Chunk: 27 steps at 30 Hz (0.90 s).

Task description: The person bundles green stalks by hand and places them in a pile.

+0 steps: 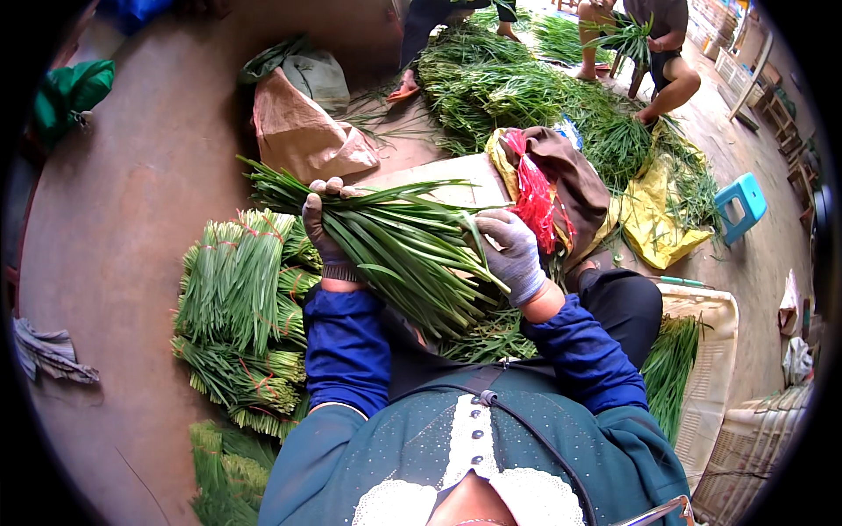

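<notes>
A loose bunch of garlic chives lies slantwise in front of me, long flat green leaves fanned out. My left hand, in a pale grey work glove, is closed round the bunch near its left end. At the other end my right hand, gloved the same way, pinches a pale leaf between thumb and fingers. Below the bunch, between my legs, are more loose chives. Tied bundles with red bands are stacked to my left.
Ahead stand a pinkish sack and a brown cloth with red plastic strands. A large chive heap lies beyond, with two other people seated beside it. On my right are a white crate holding chives and a blue stool.
</notes>
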Available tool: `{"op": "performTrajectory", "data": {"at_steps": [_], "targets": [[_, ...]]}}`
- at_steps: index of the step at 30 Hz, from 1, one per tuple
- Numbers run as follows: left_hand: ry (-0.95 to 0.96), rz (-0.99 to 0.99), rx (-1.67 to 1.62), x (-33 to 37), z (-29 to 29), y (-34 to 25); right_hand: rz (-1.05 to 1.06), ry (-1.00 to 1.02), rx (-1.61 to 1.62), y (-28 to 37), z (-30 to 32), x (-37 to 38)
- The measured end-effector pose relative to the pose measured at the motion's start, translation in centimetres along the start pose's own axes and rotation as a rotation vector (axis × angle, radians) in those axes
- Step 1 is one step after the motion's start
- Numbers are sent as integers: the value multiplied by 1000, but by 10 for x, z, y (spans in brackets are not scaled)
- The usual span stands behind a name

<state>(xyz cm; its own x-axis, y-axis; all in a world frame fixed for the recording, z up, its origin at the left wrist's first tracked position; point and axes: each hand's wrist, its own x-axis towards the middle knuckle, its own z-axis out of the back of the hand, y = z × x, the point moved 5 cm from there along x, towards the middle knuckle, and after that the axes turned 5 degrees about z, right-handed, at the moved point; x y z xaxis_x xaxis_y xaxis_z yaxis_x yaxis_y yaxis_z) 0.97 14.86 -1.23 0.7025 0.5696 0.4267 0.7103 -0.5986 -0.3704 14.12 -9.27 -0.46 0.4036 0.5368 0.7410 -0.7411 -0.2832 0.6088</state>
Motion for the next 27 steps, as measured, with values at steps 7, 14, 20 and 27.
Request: {"op": "performTrajectory", "data": {"at_steps": [7,14,20,27], "targets": [[-9,-26,-7,2,3,-6,-400,-61,613,-25,-20,-23],[-17,3,-45,5,5,-3,-517,-222,632,-25,-11,-26],[-71,-23,55,4,9,0,18,118,-63,11,15,-6],[-90,-117,74,0,12,-24,208,-23,-265,31,63,9]]}}
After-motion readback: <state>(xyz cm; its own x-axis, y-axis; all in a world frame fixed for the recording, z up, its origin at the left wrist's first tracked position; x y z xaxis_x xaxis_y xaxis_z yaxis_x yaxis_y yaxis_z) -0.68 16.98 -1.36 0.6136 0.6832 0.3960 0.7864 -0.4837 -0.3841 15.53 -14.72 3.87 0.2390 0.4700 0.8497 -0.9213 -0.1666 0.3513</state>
